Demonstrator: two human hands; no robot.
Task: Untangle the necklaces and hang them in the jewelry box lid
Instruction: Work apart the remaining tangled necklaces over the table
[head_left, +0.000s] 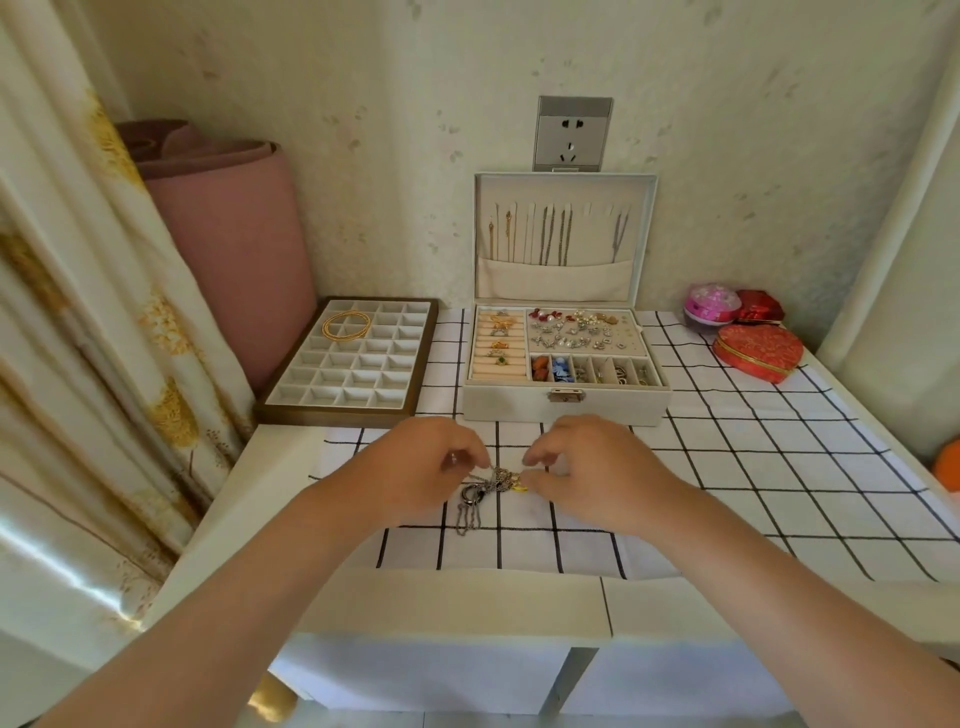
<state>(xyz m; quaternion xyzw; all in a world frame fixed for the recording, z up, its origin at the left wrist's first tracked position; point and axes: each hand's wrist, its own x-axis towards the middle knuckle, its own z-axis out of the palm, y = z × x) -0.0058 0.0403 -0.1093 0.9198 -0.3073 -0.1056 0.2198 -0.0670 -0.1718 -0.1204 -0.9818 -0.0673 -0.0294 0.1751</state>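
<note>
Head view, single frame.

- Left hand (426, 467): fingers curled, thumb and forefinger pinching a chain at the left edge of the tangle of necklaces (493, 480).
- Right hand (592, 467): fingers curled, fingertips nipping the right side of the tangle, next to a small yellow pendant (519, 487).
- The tangle sits directly between the two hands, low over the checked cloth (753, 467). A dark ring-shaped piece and a loose chain end trail from it toward the near-left and lie on the cloth.
- Jewelry box (566, 402): stands just beyond the hands at the back of the cloth, open. Its lid (647, 234) is upright against the wall.
- Hung chains (556, 234): several already hang in the lid, lower ends tucked in the lid pocket.
- Divided tray (332, 415): left of the box, with gold bangles (346, 325) at its far end.
- Red heart-shaped box (758, 351): right of the jewelry box, well apart from the hands
</note>
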